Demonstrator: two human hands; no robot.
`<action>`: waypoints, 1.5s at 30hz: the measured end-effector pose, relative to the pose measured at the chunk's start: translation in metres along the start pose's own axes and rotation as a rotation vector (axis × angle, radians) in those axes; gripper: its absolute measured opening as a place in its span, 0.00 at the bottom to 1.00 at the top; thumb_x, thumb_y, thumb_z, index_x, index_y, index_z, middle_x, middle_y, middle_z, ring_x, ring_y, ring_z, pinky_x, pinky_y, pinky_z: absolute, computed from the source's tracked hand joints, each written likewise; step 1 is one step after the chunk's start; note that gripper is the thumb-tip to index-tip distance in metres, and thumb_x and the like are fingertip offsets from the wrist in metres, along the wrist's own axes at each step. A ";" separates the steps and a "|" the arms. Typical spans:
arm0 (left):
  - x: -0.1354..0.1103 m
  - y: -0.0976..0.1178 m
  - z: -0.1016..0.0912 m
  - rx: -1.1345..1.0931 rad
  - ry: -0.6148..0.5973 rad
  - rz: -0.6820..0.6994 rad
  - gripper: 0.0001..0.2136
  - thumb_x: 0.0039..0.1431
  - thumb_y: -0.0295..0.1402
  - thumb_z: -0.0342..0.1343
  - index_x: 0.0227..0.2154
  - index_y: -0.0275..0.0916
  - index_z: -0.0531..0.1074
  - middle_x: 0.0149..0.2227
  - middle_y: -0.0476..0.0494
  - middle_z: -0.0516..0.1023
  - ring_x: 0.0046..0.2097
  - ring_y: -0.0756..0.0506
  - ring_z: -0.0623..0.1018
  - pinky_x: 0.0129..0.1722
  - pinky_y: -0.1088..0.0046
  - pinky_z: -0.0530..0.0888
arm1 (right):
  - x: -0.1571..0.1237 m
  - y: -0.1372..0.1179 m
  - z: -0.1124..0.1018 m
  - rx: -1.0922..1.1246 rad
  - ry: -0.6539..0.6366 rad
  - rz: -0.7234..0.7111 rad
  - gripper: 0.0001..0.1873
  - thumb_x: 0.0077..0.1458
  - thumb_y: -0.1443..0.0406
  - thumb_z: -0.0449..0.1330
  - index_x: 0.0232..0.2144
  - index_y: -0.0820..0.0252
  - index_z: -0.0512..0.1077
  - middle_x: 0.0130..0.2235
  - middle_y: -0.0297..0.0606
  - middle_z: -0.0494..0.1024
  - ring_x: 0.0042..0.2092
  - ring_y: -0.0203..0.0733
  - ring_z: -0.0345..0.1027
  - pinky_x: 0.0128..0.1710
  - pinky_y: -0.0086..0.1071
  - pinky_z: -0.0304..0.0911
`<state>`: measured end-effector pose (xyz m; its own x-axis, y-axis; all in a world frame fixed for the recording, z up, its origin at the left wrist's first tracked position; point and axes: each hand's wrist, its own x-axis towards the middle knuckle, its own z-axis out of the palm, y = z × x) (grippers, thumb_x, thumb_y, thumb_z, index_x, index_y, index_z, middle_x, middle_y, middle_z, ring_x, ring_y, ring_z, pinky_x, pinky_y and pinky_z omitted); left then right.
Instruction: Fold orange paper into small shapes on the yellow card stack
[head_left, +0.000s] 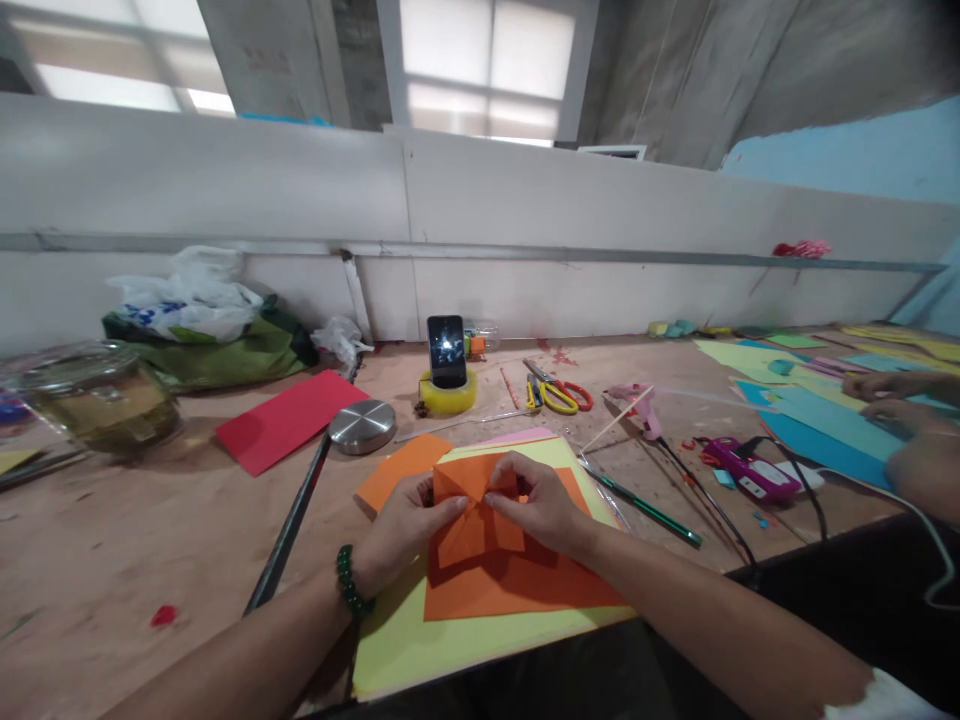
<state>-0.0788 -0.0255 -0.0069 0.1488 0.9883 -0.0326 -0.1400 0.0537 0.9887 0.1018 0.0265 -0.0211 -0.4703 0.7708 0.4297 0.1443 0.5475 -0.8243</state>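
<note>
In the head view, the left hand [409, 522] and the right hand [551, 508] both grasp a small creased orange paper [478, 538], thumbs close together near its middle. It is over a larger orange sheet [480, 602], which lies on yellow paper [420, 645] at the near edge of the table [202, 540]. Left of the hands are a metal disc [362, 428] and red paper [289, 422]; a green pen [651, 509] lies just right. Farther away, a phone [447, 352] leans upright at a yellow tape roll [448, 397]. At far right, a co-worker's hand [930, 462] is near blue paper [832, 443].

Brown tabletop [90, 545]: red paper [281, 422], metal disc [363, 426], yellow-handled scissors [535, 393].
</note>
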 end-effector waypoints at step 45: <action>-0.003 0.013 -0.016 0.364 0.072 0.184 0.08 0.46 0.40 0.64 0.26 0.42 0.83 0.28 0.43 0.81 0.32 0.44 0.75 0.33 0.71 0.71 | 0.003 0.006 -0.015 0.227 -0.054 0.044 0.06 0.49 0.62 0.65 0.28 0.58 0.79 0.28 0.35 0.78 0.30 0.37 0.70 0.31 0.30 0.66</action>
<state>-0.0967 -0.0253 0.0039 0.0826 0.9848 0.1525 0.1991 -0.1662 0.9658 0.1145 0.0366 -0.0189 -0.5145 0.7706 0.3760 -0.0306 0.4218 -0.9062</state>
